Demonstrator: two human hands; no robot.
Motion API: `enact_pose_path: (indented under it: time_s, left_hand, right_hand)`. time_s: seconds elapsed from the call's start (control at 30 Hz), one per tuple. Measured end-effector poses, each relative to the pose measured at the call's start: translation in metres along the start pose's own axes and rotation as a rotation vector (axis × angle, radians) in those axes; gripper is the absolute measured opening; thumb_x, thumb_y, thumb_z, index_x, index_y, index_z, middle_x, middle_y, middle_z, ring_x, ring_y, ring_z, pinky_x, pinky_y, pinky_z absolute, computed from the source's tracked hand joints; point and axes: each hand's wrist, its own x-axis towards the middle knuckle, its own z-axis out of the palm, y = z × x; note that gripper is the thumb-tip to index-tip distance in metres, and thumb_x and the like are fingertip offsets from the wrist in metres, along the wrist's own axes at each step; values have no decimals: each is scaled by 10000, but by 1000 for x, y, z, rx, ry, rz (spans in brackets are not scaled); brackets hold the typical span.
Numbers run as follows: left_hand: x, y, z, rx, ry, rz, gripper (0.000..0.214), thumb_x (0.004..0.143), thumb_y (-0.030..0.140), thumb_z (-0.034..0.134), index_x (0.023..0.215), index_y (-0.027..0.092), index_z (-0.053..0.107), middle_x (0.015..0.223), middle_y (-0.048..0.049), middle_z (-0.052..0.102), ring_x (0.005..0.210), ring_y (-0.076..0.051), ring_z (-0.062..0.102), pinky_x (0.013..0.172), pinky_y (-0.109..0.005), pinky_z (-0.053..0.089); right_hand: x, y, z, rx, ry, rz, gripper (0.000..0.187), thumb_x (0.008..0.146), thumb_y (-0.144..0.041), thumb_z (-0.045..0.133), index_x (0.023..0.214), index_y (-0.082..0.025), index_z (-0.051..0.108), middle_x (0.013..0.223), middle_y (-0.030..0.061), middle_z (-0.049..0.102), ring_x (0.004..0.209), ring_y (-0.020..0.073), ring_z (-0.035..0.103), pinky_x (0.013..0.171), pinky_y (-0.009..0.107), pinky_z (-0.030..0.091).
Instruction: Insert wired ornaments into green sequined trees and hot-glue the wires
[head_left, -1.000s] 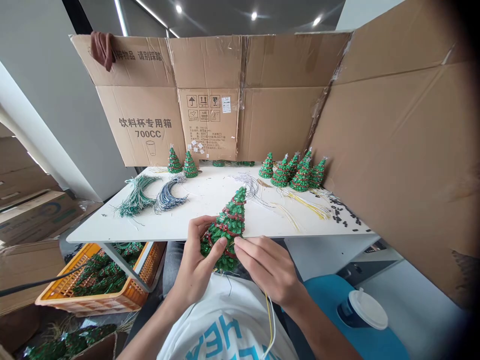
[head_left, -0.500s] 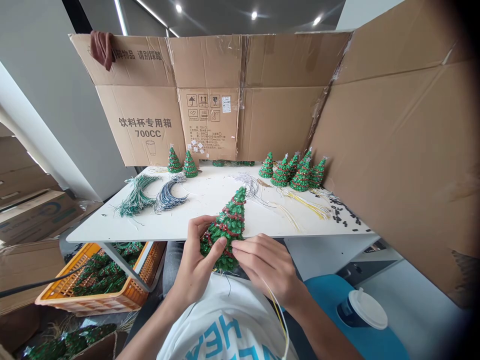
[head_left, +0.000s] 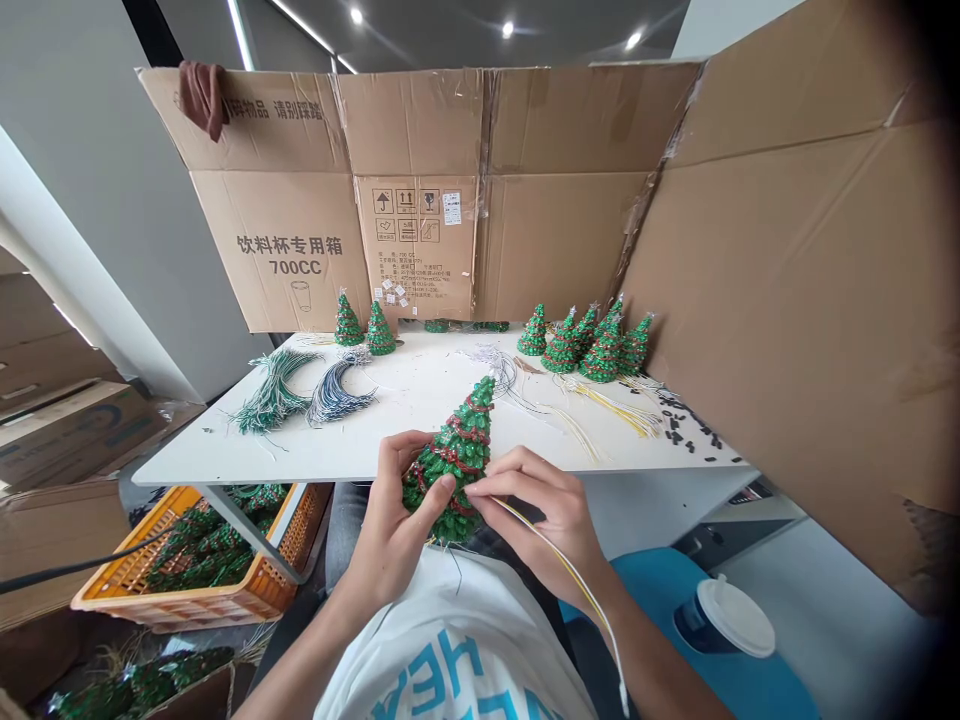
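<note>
1. In the orange crate (head_left: pixel 187 612): heaped green-and-red beaded pieces (head_left: pixel 199 550).
2. On the blue chair (head_left: pixel 645 585): a white-lidded cup (head_left: pixel 735 618), contents hidden.
3. Held near the front edge of the table (head_left: pixel 424 385): a green beaded tree (head_left: pixel 459 450), conical, red-garlanded, leaning right.
4. With left hand (head_left: pixel 394 515): clasping the tree's left side, thumb across its front.
5. With right hand (head_left: pixel 551 510): pinching white and yellow wires (head_left: pixel 556 550) against its lower right.

Looks glossy, rough and knobbly, like plastic beads, on the beaded Christmas tree (head_left: pixel 466 440); smooth and plastic-coated along the yellow and white wires (head_left: pixel 577 576). Appears matt and papery across the corrugated cardboard panels (head_left: pixel 555 240), shinier along the clear tape (head_left: pixel 484 200). Seems smooth, with a faint sheen, on the white tabletop (head_left: pixel 420 395); moulded plastic on the orange crate (head_left: pixel 187 607); soft, matt cloth on the T-shirt (head_left: pixel 442 605) and brown rag (head_left: pixel 201 100).
</note>
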Motion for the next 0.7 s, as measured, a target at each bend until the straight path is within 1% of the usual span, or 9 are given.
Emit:
enact_pose_path:
  time_s: [0.07, 0.2, 0.3, 0.4, 0.5, 0.6, 0.7]
  left_hand:
    - [0, 0, 0, 0, -7, 2, 341, 1084, 398, 676, 1374, 335, 507, 1395, -27, 643, 1378, -241, 578, 1142, -393, 435]
    - [0, 0, 0, -4, -20, -4, 333, 1090, 401, 665, 1376, 333, 509, 1389, -30, 644, 1368, -244, 585, 1136, -398, 439]
    - [0, 1, 0, 4, -18, -2, 342, 1089, 404, 665, 1381, 323, 506, 1386, -39, 644, 1365, -251, 583, 1134, -405, 439]
    - [1, 1, 0, 2, -16, -11, 347, 1088, 410, 665, 1377, 311, 500, 1380, -48, 648, 1354, -254, 587, 1128, -411, 443]
    - [0, 0, -1, -14, -20, -20, 353, 1088, 415, 667, 1378, 311, 495, 1372, -49, 657, 1341, -251, 596, 1121, -413, 449]
    - [-1, -1, -1, -16, -20, -16, 363, 1085, 414, 672, 1383, 308, 494, 1382, -54, 658, 1347, -257, 597, 1125, -420, 448]
    - [-1, -2, 1, -8, -19, -5, 375, 1080, 408, 679, 1391, 305, 496, 1400, -63, 646, 1360, -266, 593, 1131, -427, 446]
  right_hand:
    - [0, -2, 1, 58, -38, 48, 180, 989, -116, 764, 1030, -261, 862, 899, 28, 735, 792, 154, 704, 731, 290, 570]
    - [2, -5, -1, 115, -66, 150, 107, 983, -177, 784, 1006, -245, 863, 895, 33, 775, 790, 160, 719, 726, 283, 572]
    - [3, -6, -7, 165, -133, 206, 145, 1021, -220, 735, 1078, -252, 865, 961, 50, 793, 856, 177, 734, 762, 295, 588]
    - [3, -7, -10, 192, -178, 209, 210, 1054, -237, 666, 1142, -245, 856, 1019, 69, 795, 908, 192, 743, 793, 313, 604]
    - [2, -7, -8, 201, -117, 269, 180, 1053, -245, 665, 1151, -231, 815, 963, 52, 799, 882, 189, 763, 806, 313, 619]
    - [0, -5, -4, 218, -50, 354, 66, 1032, -265, 698, 1046, -223, 747, 855, 19, 768, 784, 169, 744, 750, 285, 614]
    - [-3, -2, -2, 225, -71, 380, 83, 1010, -277, 719, 957, -215, 730, 800, 8, 736, 711, 149, 693, 672, 256, 585]
